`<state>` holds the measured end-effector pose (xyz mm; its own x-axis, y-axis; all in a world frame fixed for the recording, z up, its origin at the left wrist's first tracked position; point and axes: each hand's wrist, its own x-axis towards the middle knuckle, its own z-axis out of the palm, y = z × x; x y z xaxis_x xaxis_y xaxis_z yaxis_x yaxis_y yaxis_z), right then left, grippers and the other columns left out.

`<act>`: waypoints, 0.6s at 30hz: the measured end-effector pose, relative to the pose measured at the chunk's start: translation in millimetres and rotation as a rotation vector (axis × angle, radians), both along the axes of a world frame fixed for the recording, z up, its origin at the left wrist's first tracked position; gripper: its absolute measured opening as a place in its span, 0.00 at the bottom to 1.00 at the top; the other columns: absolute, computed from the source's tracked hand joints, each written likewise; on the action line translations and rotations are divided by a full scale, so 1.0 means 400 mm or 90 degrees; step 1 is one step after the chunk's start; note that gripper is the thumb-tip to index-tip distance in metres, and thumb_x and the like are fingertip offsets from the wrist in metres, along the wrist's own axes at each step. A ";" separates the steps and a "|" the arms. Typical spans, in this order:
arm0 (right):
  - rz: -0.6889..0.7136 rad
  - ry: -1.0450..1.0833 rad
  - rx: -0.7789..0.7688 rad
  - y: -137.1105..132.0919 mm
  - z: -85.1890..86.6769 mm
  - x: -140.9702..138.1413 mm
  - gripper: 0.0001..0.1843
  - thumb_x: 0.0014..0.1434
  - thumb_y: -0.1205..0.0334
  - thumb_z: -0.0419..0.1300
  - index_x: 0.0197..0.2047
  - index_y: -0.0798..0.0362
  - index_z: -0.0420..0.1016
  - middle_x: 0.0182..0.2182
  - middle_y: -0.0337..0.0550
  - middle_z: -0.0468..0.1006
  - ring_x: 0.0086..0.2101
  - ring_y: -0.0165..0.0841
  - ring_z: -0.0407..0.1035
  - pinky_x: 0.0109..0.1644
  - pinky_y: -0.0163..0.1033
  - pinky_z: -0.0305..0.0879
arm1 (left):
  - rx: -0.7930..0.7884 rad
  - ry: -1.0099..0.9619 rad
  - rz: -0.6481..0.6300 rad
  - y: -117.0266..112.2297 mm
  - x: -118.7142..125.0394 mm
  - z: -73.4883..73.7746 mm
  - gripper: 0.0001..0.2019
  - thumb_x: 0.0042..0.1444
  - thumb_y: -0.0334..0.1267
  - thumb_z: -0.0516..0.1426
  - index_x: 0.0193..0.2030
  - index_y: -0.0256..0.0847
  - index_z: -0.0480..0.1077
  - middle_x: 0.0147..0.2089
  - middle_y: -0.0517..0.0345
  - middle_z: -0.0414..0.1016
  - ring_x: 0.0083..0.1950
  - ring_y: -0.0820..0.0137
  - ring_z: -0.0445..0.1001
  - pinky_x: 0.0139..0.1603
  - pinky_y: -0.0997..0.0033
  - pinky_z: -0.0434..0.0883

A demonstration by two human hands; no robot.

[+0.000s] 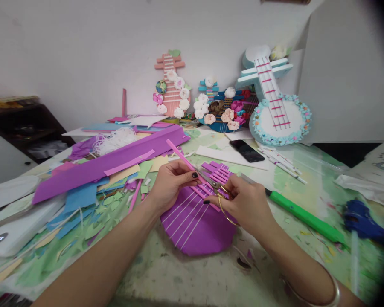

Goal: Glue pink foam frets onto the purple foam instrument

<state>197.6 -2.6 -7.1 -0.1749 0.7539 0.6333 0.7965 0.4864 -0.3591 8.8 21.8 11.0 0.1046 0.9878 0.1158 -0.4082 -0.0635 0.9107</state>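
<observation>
Right grip [243, 205] on scissors [212, 182] — left grip [171, 186] pinching pink strip [181, 155]

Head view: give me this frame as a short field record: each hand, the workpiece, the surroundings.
left hand: pinches a pink strip over the workpiece
right hand: fingers through gold scissors, blades at the strip
workpiece: purple foam guitar with white strings, flat on the table
beside: green tool and dark phone to its right; purple foam sheet to its left
back wall: guitar crafts with paper flowers
</observation>
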 end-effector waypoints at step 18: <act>0.003 0.021 -0.057 -0.004 0.000 -0.008 0.29 0.49 0.33 0.59 0.22 0.52 0.58 0.14 0.31 0.60 0.17 0.25 0.51 0.23 0.32 0.44 | 0.033 0.063 -0.041 0.001 0.002 -0.019 0.10 0.38 0.32 0.70 0.25 0.33 0.73 0.24 0.58 0.77 0.24 0.74 0.75 0.28 0.77 0.75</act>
<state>194.3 -4.3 -7.2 -0.1588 0.8068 0.5691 0.7813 0.4551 -0.4272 9.5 22.1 3.4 0.1805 0.9717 0.1523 -0.3219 -0.0879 0.9427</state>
